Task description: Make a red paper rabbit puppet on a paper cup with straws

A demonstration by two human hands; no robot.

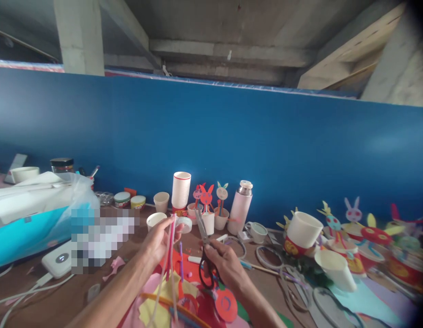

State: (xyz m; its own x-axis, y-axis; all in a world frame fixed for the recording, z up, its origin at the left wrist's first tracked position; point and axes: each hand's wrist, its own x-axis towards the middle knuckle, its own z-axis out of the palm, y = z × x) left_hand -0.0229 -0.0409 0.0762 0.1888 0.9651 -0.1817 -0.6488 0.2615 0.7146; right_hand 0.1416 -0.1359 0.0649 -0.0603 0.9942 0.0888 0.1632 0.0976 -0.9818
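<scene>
My left hand (160, 239) is closed, with its thumb and finger pinching the top of several thin strips (169, 253), pink and whitish, that hang down over the paper scraps. A white tape roll (184, 224) sits at its fingertips; whether the hand holds it too, I cannot tell. My right hand (227, 259) grips scissors (203, 237) by their black handles, the blades pointing up and their tips close together. Below the hands lie yellow paper (153, 312), red paper and a red paper disc (226, 305). Paper cups (207, 223) with rabbit-faced figures stand just beyond.
Behind stand a stack of paper cups (181, 191) and a pink thermos (240, 207). More decorated cups (343, 250) and coiled strips crowd the right. On the left are a plastic bag (85, 193), a white device (57, 258) with a cable, and small tubs (138, 202). A blue partition (204, 127) closes the back.
</scene>
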